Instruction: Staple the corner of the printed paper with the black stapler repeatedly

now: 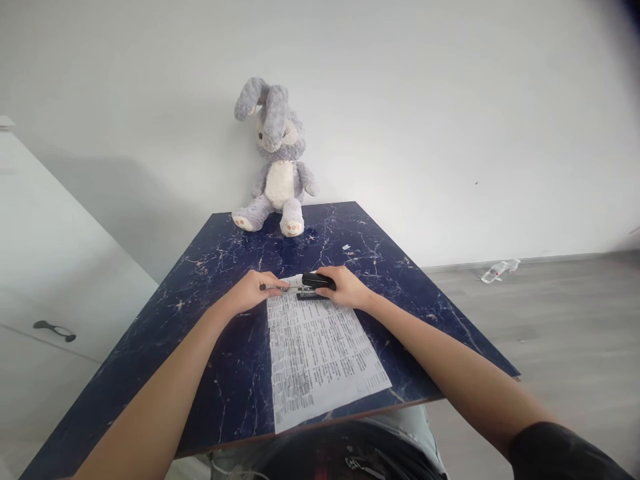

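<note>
Near the far end of a printed sheet of paper (pixel 323 353), my right hand (pixel 345 285) is wrapped around a black stapler (pixel 314 281) with a shiny metal lower part. The stapler's front points left, towards my other hand. My left hand (pixel 253 291) is closed in a pinch on a thin metal rod (pixel 293 288), which shows between it and the stapler. A small dark end pokes out by the left fingers. Whether the rod joins the stapler I cannot tell. The paper lies flat beneath both hands, and its near corner hangs over the table edge.
A grey plush rabbit (pixel 280 173) sits at the back of the dark blue marbled table (pixel 225 373), against the wall. A small white piece (pixel 346 247) lies right of it. To the left stands a white cabinet (pixel 60 253); a clear plastic bottle (pixel 500 271) lies on the floor.
</note>
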Demonstrator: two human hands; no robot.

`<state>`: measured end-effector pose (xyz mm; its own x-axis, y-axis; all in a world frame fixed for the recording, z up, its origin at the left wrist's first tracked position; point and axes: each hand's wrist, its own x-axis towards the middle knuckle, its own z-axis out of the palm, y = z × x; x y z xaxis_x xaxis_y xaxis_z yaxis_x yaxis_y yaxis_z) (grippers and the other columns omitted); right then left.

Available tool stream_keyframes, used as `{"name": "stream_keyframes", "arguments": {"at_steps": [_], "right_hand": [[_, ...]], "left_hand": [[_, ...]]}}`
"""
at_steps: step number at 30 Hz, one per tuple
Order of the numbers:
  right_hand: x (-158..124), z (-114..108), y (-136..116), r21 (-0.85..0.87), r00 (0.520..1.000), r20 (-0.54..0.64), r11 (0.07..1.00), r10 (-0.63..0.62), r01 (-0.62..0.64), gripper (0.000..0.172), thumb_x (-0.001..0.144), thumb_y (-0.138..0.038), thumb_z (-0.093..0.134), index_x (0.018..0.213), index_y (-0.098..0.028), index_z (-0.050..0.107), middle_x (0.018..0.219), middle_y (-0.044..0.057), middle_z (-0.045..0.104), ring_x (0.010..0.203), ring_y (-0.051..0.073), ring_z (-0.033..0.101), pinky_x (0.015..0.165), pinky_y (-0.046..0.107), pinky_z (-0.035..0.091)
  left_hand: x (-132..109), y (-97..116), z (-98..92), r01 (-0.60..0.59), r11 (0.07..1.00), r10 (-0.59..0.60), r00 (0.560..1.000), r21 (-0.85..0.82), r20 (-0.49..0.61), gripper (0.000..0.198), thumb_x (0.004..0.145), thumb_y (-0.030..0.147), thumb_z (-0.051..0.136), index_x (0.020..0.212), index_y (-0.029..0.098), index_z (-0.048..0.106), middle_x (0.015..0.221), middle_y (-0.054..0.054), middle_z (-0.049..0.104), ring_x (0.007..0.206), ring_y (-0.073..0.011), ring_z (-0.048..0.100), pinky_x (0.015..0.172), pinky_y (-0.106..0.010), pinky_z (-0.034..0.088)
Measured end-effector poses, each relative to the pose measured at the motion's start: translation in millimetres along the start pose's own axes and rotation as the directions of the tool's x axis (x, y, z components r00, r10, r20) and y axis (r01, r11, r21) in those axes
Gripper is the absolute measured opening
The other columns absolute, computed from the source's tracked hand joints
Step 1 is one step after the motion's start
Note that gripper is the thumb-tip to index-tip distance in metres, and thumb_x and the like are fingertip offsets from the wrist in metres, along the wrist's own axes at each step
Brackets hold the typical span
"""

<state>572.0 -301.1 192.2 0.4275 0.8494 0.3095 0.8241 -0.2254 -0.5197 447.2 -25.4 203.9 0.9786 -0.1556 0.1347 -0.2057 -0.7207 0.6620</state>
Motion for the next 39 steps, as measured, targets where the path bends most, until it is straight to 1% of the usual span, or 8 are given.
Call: {"name": "stream_keyframes", "arguments": {"at_steps": [7,11,18,25,29,33,36,39], "right_hand": [[-1,4,-12,0.084,0.980,0.000,0.977,-0.198,0.197,0.014,0.090,-0.028,0.071,0.099,-0.018,0.063,0.094,0.006,0.069,0.082,0.020,0.062,0.075,0.030,0.044],[3,13,-23,0.097,0.994,0.005,0.989,-0.112,0.111,0.017,0.092,-0.030,0.071,0.102,-0.018,0.063,0.094,0.005,0.069,0.080,0.019,0.062,0.072,0.029,0.044],[-3,11,-27,-0.065,0.996,-0.037,0.995,0.078,-0.080,0.015,0.087,-0.028,0.074,0.088,-0.018,0.063,0.085,0.003,0.069,0.075,0.017,0.060,0.067,0.028,0.040],[-69,-41,29,-0.077,0.956,-0.133,0.959,0.261,-0.272,0.025,0.089,-0.044,0.069,0.091,-0.019,0.066,0.078,0.002,0.068,0.066,0.019,0.060,0.060,0.029,0.041],[-94,-69,73,0.091,0.943,-0.141,0.953,0.300,-0.289,0.053,0.098,-0.065,0.048,0.119,-0.020,0.068,0.106,0.010,0.073,0.090,0.027,0.069,0.073,0.037,0.054],[-74,-74,113,0.108,0.900,-0.280,0.943,0.333,-0.315,0.067,0.101,-0.069,0.032,0.139,-0.021,0.059,0.138,0.015,0.064,0.128,0.031,0.060,0.104,0.048,0.050],[-38,-62,127,-0.116,0.943,-0.165,0.944,0.288,-0.308,0.063,0.102,-0.058,0.044,0.150,-0.018,0.050,0.161,0.016,0.043,0.151,0.032,0.037,0.123,0.052,0.031],[-1,-42,125,-0.319,0.939,-0.012,0.889,0.344,-0.329,0.063,0.105,-0.045,0.037,0.158,-0.011,0.038,0.168,0.019,0.026,0.158,0.032,0.020,0.126,0.056,0.019]], "left_hand": [[11,19,30.0,-0.092,0.995,0.095,0.989,0.031,-0.110,0.017,0.082,0.030,0.076,0.098,0.026,0.080,0.094,-0.004,0.078,0.092,-0.0241,0.068,0.093,-0.039,0.051],[14,16,29.8,-0.091,0.995,0.095,0.986,0.037,-0.137,0.020,0.080,0.032,0.078,0.099,0.025,0.078,0.093,-0.004,0.076,0.090,-0.0233,0.067,0.089,-0.037,0.051],[11,-9,17.6,-0.048,0.978,-0.037,0.919,-0.204,-0.393,0.023,0.090,0.037,0.066,0.103,0.019,0.070,0.099,-0.007,0.073,0.086,-0.0199,0.067,0.082,-0.035,0.054],[18,-16,36.3,-0.075,0.986,0.017,0.932,-0.146,-0.363,0.017,0.091,0.033,0.063,0.100,0.021,0.071,0.105,-0.005,0.069,0.080,-0.0152,0.065,0.076,-0.030,0.052],[21,-16,38.4,-0.094,0.987,0.044,0.937,-0.128,-0.347,0.019,0.092,0.035,0.062,0.099,0.021,0.072,0.104,-0.005,0.068,0.080,-0.0153,0.065,0.073,-0.029,0.052],[19,-13,33.7,-0.072,0.978,-0.012,0.916,-0.194,-0.402,0.019,0.091,0.036,0.063,0.098,0.021,0.072,0.104,-0.005,0.068,0.079,-0.0150,0.064,0.075,-0.029,0.052],[17,-12,29.3,-0.071,0.964,-0.066,0.872,-0.258,-0.486,0.017,0.089,0.034,0.065,0.096,0.020,0.071,0.099,-0.004,0.068,0.080,-0.0159,0.063,0.078,-0.030,0.051],[17,-15,26.2,-0.065,0.960,-0.101,0.825,-0.271,-0.556,0.014,0.087,0.032,0.067,0.092,0.020,0.071,0.096,-0.004,0.067,0.082,-0.0173,0.063,0.080,-0.031,0.050]]}}
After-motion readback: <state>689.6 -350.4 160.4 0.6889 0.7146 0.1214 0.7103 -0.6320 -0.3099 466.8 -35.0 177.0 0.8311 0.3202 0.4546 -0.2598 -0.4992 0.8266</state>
